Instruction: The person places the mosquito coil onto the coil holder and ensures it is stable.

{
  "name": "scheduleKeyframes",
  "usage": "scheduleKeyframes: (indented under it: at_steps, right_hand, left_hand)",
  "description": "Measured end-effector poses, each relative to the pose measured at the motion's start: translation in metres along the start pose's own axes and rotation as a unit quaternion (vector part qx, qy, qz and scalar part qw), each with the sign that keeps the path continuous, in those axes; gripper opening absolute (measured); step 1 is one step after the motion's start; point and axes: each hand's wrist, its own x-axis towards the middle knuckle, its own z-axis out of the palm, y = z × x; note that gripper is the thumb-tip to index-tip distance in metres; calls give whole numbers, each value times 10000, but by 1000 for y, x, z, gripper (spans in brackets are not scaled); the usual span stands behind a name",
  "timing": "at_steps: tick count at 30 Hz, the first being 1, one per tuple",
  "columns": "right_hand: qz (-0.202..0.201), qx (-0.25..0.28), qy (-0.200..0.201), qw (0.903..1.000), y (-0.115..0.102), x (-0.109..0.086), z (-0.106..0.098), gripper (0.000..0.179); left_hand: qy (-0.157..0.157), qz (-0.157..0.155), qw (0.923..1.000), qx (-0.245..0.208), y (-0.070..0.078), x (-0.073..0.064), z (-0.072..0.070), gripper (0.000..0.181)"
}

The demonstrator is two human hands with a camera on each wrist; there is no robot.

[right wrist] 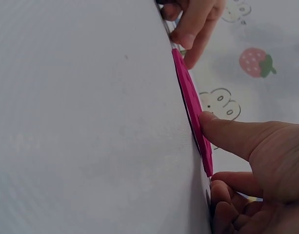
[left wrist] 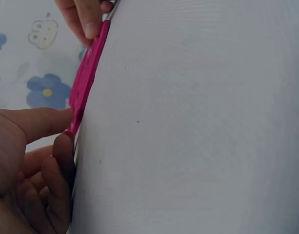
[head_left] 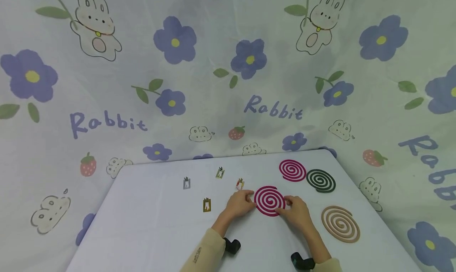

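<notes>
A pink mosquito coil (head_left: 270,201) lies level, close over the white table, between my two hands. On its left edge my left hand (head_left: 240,204) pinches the rim with thumb and fingers. My right hand (head_left: 296,212) grips the opposite edge, its thumb resting on the outer ring. Seen edge-on in the left wrist view, the coil (left wrist: 88,75) runs between both hands. The right wrist view has the right thumb (right wrist: 220,126) against the coil's face, with the other fingers curled below its end. Just beyond the left fingertips stands a small red-and-gold metal coil stand (head_left: 240,183).
Another pink coil (head_left: 292,170) and a dark green coil (head_left: 320,181) lie at the back right, a tan coil (head_left: 340,224) nearer on the right. Left of my hands are a silver stand (head_left: 187,183) and gold stands (head_left: 207,204). Printed cloth (head_left: 213,105) hangs behind the table.
</notes>
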Motion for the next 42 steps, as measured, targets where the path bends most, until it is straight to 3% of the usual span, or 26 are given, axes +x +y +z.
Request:
scheduleKeyframes:
  at_steps: [11, 22, 32, 39, 42]
  right_hand:
    - [-289, -107, -395, 9987, 4, 2, -3, 75]
    - [-498, -91, -201, 9985, 7, 3, -1, 74]
    - [-556, -52, -165, 9983, 10, 2, 0, 77]
    - [-439, 583, -248, 9970, 8, 1, 0, 79]
    - [-452, 920, -308, 9943, 8, 2, 1, 77]
  left_hand:
    - [48, 27, 9998, 195, -4, 6, 5, 44]
    - [158, 95, 9998, 106, -2, 3, 2, 42]
    - [223, -93, 9986, -471, -2, -1, 2, 41]
    - [660, -32, 9942, -847, -6, -1, 5, 29]
    - [766, -178, 9884, -1299, -7, -1, 6, 27]
